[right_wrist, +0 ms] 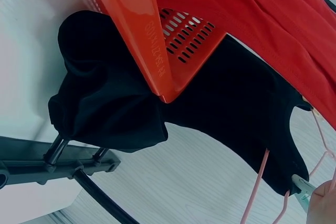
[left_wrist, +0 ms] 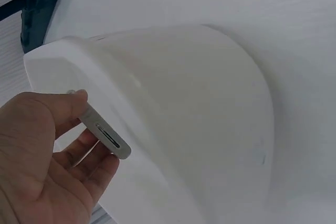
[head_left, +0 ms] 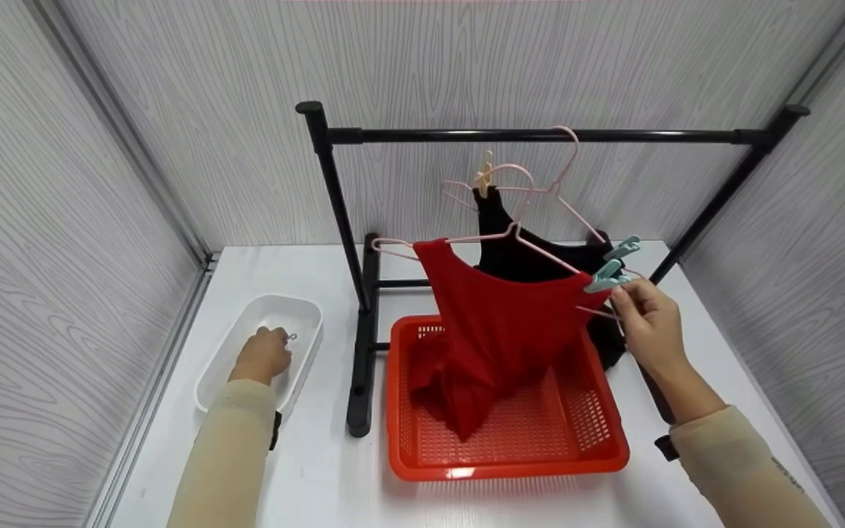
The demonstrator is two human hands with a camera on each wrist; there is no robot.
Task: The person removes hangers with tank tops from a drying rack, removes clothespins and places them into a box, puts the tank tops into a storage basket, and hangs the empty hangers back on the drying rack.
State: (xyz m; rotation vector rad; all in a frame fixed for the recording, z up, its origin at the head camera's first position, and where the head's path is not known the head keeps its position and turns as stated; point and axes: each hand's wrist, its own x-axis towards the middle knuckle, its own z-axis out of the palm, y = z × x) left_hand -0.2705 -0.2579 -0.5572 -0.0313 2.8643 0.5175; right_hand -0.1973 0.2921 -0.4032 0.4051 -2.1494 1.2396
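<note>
My left hand (head_left: 265, 354) is inside a white tray (head_left: 206, 378) at the left, pinching a pale clothespin (left_wrist: 107, 136) between thumb and fingers. At the right, my right hand (head_left: 653, 326) pinches the right end of the front pink hanger (head_left: 551, 255), beside a teal clothespin (head_left: 606, 279). That clothespin grips the shoulder of a red sleeveless top (head_left: 518, 315) on this hanger. The front hanger's hook stands free, in front of the rail. The left shoulder of the red top carries no clothespin, and its lower part droops into a red basket (head_left: 507, 473).
Behind, a black top (head_left: 499, 227) hangs on another pink hanger (head_left: 576, 213) hooked over the rail (head_left: 422, 136), held by a beige clothespin (head_left: 486, 174) and another teal one (head_left: 624, 247). The rack's black left foot (head_left: 359, 396) stands between tray and basket. Pale walls enclose the table.
</note>
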